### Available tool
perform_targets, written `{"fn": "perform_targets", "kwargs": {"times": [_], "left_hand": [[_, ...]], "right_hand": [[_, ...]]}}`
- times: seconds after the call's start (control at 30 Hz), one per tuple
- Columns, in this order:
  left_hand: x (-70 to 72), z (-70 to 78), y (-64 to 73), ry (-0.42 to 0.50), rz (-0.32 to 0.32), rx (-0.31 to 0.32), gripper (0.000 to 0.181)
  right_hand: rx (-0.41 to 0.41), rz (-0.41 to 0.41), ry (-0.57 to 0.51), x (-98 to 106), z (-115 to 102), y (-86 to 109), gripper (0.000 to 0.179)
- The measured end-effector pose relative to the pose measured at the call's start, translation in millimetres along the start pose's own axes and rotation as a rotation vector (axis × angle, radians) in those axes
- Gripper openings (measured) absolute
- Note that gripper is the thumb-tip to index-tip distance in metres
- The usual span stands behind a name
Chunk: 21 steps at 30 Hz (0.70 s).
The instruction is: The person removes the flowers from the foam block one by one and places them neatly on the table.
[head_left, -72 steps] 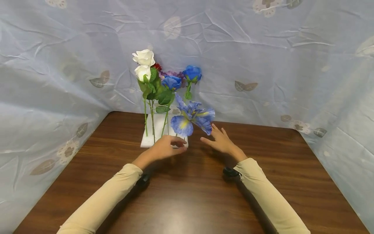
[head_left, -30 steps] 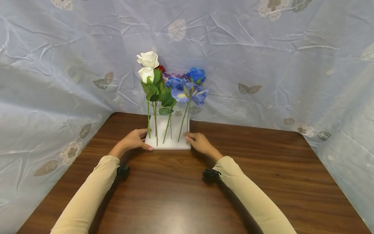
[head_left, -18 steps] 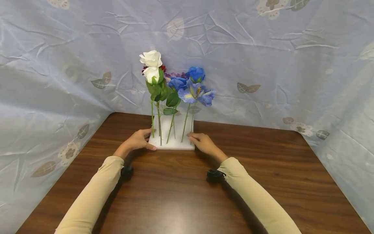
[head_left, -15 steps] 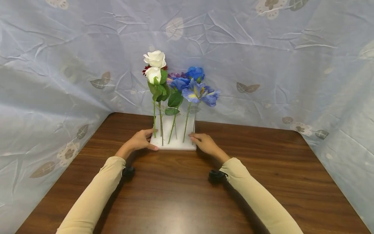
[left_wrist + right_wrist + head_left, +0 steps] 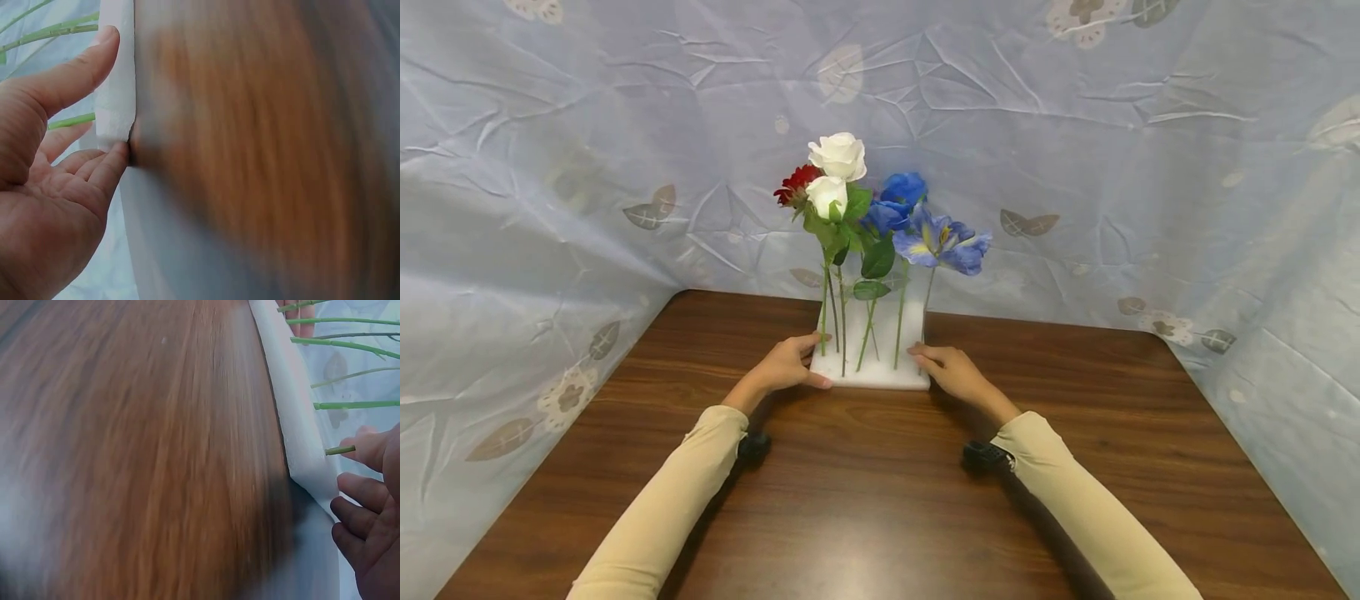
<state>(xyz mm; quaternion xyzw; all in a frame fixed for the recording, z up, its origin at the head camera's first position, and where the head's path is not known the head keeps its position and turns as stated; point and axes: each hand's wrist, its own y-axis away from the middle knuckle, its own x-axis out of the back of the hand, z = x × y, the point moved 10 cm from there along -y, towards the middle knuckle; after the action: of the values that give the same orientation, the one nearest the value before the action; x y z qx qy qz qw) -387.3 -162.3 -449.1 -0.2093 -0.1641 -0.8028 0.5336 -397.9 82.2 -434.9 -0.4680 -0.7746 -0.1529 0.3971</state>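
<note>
Wood-top table [image 5: 850, 483] filled the lower frame, bearing your white foam board [image 5: 880, 382] at center, which propped the flower stems roughly upright. Blue-purple iris [image 5: 943, 242] tilted right of center. Your left hand [image 5: 784, 365] gripped the board's left end, thumb in front, likely for steadiness; your right hand [image 5: 958, 372] apparently pinched the iris stem [image 5: 339, 450], likely bracing it.

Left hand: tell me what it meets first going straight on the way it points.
The left hand would meet the white block first; its fingers appear to touch the block's left edge. The nearest green stem may follow; depth is unclear.
</note>
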Motion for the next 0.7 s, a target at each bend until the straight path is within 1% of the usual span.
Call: {"fn": "perform_targets", "kwargs": {"times": [0.13,0.37,0.47,0.57,0.7], "left_hand": [[-9.4,5.3,-5.6,-0.008,0.004,-0.002,0.090],[-25.6,13.7,-12.6,-0.003,0.036,0.041,0.090],[-33.9,20.6,-16.0,-0.017,0.045,0.038,0.085],[-41.7,28.3,-19.8,-0.035,0.059,0.019,0.079],[-52.8,35.4,-26.2,-0.031,0.069,0.005,0.077]], "right_hand": [[-0.009,0.002,0.038,7,7,8.3,0.039],[-0.017,0.010,0.046,22,20,22.7,0.039],[-0.013,0.023,0.040,29,25,29.3,0.037],[-0.007,0.033,0.039,36,30,36.1,0.036],[-0.025,0.038,0.041,45,40,45.5,0.037]]}}
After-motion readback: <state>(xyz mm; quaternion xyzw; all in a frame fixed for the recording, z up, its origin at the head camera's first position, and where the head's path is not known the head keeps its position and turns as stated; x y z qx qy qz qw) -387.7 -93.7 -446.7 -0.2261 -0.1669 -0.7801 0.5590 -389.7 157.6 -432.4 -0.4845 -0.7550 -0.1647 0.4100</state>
